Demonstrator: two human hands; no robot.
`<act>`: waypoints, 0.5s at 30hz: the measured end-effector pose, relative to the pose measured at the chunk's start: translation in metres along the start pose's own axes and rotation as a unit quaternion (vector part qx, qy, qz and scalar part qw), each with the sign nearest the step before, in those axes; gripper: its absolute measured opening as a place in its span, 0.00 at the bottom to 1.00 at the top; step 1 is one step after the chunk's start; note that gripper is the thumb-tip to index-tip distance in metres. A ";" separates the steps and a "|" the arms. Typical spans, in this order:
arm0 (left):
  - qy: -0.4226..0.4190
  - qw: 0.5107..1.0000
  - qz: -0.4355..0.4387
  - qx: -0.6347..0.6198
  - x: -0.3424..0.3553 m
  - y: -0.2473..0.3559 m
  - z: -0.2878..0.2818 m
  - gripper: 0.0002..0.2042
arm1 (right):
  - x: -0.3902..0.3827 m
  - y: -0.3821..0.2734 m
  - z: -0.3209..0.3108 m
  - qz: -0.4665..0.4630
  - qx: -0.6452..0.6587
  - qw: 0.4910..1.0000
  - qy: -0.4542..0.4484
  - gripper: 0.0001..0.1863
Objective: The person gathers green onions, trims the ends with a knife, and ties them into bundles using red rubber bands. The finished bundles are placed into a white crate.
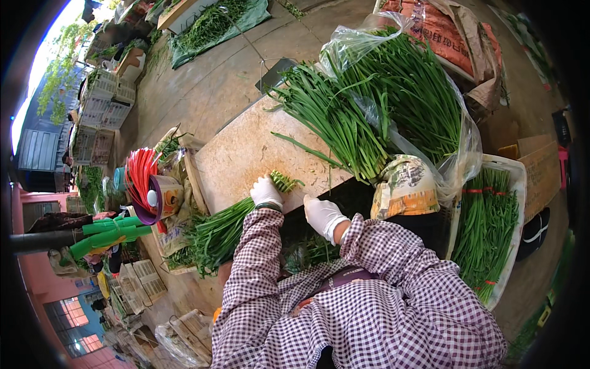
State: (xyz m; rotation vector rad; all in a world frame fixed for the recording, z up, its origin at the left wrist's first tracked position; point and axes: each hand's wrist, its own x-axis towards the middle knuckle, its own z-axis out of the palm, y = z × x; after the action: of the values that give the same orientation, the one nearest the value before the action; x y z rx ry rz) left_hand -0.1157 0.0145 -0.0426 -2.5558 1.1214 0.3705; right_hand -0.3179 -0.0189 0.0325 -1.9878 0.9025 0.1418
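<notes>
My left hand (266,192), in a white glove, is closed round a bunch of garlic chives (218,237). Their pale cut ends (284,181) stick out to the right over the near edge of a worn board (246,150), while the green leaves hang down to the left. Just right of those ends is my right hand (324,216), also gloved, its fingers curled together. Anything it may pinch is too small to make out. A large loose heap of garlic chives (335,123) lies across the board's right side, spilling from a clear plastic bag (470,138).
At left stands a purple bucket (147,212) of red ties (142,172). A white crate (507,246) with red-tied bunches (485,227) is on my right, beside a cardboard box (541,184). Beyond the heap lies an orange sack (442,37). More greens rest on a green sheet (255,18).
</notes>
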 end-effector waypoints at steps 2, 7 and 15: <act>-0.007 1.000 0.010 0.000 -0.005 0.004 -0.011 0.38 | 0.008 0.002 -0.001 0.007 0.005 1.000 -0.012 0.09; -0.012 1.000 0.019 0.001 -0.005 0.006 -0.018 0.36 | 0.052 0.007 0.026 0.009 0.013 1.000 -0.004 0.11; -0.024 0.999 0.024 -0.024 -0.016 0.006 -0.039 0.38 | 0.068 0.016 0.057 0.017 0.034 0.998 0.059 0.10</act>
State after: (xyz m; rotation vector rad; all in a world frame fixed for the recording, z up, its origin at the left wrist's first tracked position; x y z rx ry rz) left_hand -0.1269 0.0055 -0.0021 -2.5506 1.1720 0.4737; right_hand -0.2652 -0.0159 -0.0405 -1.9340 1.0039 0.0115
